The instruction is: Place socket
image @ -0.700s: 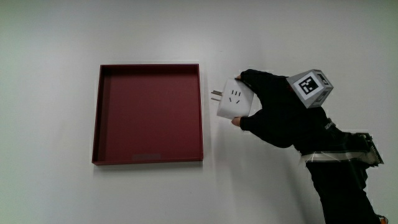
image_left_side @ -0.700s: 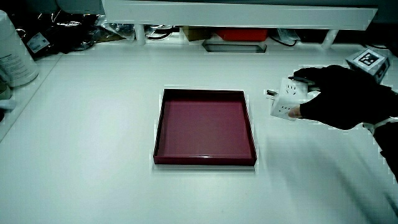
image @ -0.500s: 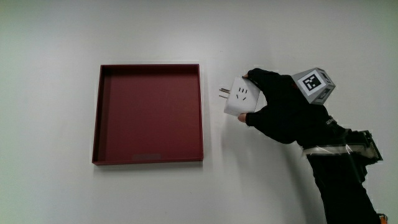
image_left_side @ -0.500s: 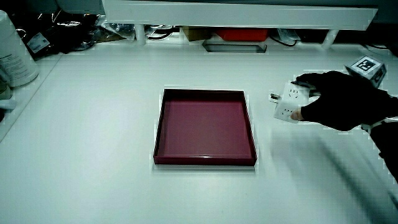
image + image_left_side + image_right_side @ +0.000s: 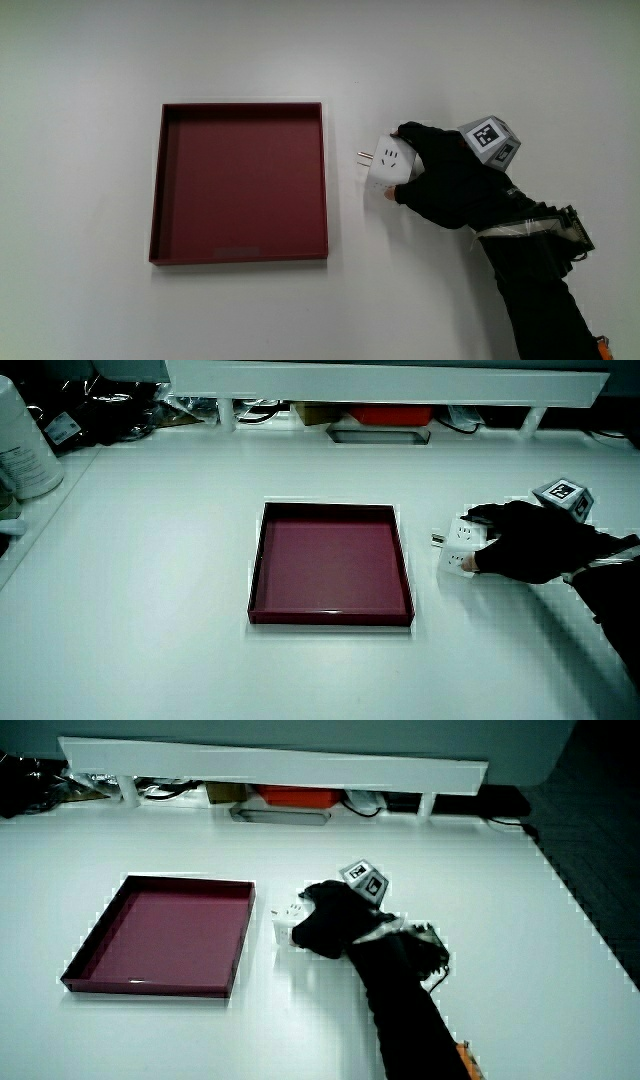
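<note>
A white cube socket (image 5: 385, 167) with metal plug pins sits on the white table beside the dark red square tray (image 5: 158, 190), pins pointing at the tray. The gloved hand (image 5: 418, 168) is shut on the socket, fingers wrapped over its top and side. Both side views show the same: the socket (image 5: 458, 545) (image 5: 287, 919) low at the table surface beside the tray (image 5: 256, 568) (image 5: 86, 952), with the hand (image 5: 500, 542) (image 5: 315, 918) gripping it. The tray holds nothing. The patterned cube (image 5: 488, 140) rides on the back of the hand.
A low white partition (image 5: 380, 378) runs along the table's edge farthest from the person, with cables and a red item under it. A white canister (image 5: 22, 448) stands at the table's corner.
The hand has lowered the socket toward the table and drawn slightly away from the tray. The tray has not moved.
</note>
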`<state>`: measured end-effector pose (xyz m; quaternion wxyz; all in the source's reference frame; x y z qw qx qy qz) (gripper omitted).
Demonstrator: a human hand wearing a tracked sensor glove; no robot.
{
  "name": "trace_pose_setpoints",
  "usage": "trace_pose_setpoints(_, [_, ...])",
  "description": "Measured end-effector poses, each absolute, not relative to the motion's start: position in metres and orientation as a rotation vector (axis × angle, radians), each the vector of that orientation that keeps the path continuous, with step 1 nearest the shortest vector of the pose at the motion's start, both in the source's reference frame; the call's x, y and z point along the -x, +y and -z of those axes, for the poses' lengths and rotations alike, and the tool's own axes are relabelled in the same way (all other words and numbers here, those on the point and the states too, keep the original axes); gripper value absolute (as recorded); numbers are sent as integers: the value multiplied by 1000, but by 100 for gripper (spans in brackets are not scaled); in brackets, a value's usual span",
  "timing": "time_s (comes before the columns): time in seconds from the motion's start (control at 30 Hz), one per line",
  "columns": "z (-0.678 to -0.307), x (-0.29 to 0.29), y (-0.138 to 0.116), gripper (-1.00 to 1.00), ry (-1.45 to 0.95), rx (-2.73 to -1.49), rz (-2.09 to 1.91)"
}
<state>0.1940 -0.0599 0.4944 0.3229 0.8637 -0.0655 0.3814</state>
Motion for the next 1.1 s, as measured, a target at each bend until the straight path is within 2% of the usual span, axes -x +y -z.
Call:
trace_pose_setpoints(0.37, [-508,-196,-59,0,-148,-2210,-1018])
trace_pose_setpoints(0.4, [-508,-196,-58,-4,-140,-2107,-1038])
trace_pose_setpoints(0.43, [-509,-196,-59,-8,-147,-2110,-1031])
trace_pose_setpoints(0.47, [-510,-197,-59,-12,-148,-2205,-1022])
trace_pose_setpoints(0.5, [-512,-198,-59,-17,-143,-2209,-1006])
trace_pose_setpoints(0.7, [-513,-198,-58,-42,-159,-2194,-1001])
trace_pose_setpoints(0.73, [-512,-197,-58,-46,-148,-2092,-1013])
trace_pose_setpoints(0.77, [-517,-200,-58,-50,-143,-2190,-982])
trace_pose_setpoints(0.9, [-510,-201,-56,-67,-181,-2196,-989])
trace_pose_setpoints(0.93, [-506,-201,-55,-71,-167,-2096,-1009])
trace_pose_setpoints(0.97, [-500,-202,-55,-75,-191,-2207,-966])
trace_pose_setpoints(1.1, [-475,-201,-53,-92,-235,-2241,-851])
